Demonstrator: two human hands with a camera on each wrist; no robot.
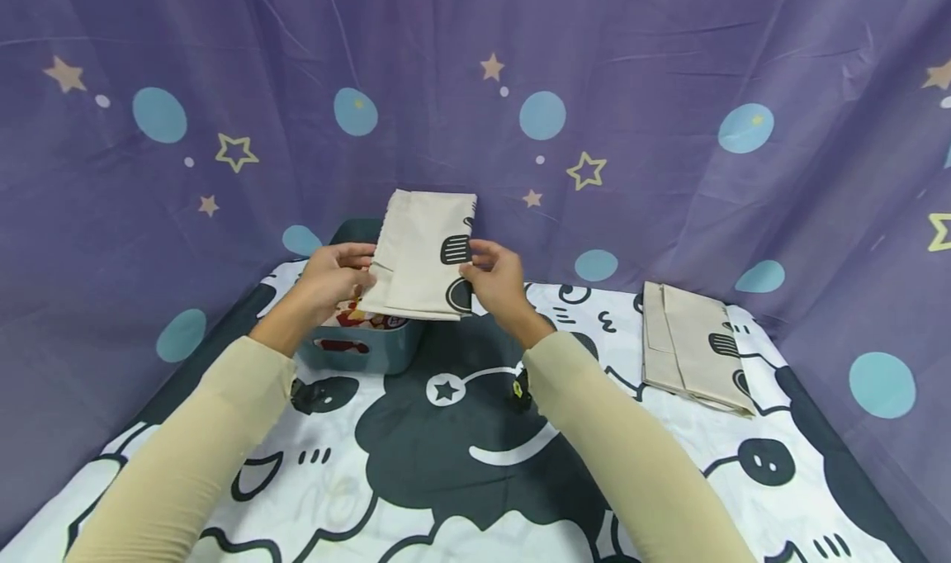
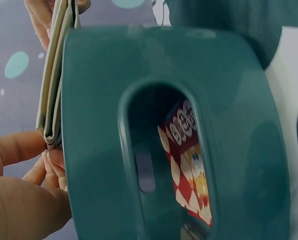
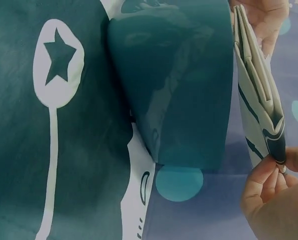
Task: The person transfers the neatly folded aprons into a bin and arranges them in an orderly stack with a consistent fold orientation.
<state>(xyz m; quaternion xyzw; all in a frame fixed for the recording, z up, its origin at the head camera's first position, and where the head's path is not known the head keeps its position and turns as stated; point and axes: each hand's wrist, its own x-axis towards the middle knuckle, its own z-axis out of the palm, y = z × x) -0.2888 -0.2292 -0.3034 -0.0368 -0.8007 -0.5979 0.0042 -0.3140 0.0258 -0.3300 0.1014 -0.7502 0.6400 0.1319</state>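
Note:
Both hands hold a folded cream cloth (image 1: pixel 423 253) with dark printed shapes, up over the right part of a teal plastic bin (image 1: pixel 394 348). My left hand (image 1: pixel 334 281) pinches the cloth's left edge between thumb and fingers. At the opposite edge, my right hand (image 1: pixel 501 286) pinches it the same way. Several stacked layers of the cloth (image 3: pixel 256 80) show edge-on in the right wrist view. Through the bin's handle slot, a red-and-white printed packet (image 2: pixel 189 165) is visible inside; the cloth and left hand hide much of the bin's opening.
A second folded cream cloth (image 1: pixel 691 352) lies at the table's right. A small black-and-yellow object (image 1: pixel 522 390) is partly covered by the right sleeve. The table has a black-and-white cartoon cover (image 1: pixel 327 497); a purple curtain (image 1: pixel 639 43) hangs close behind.

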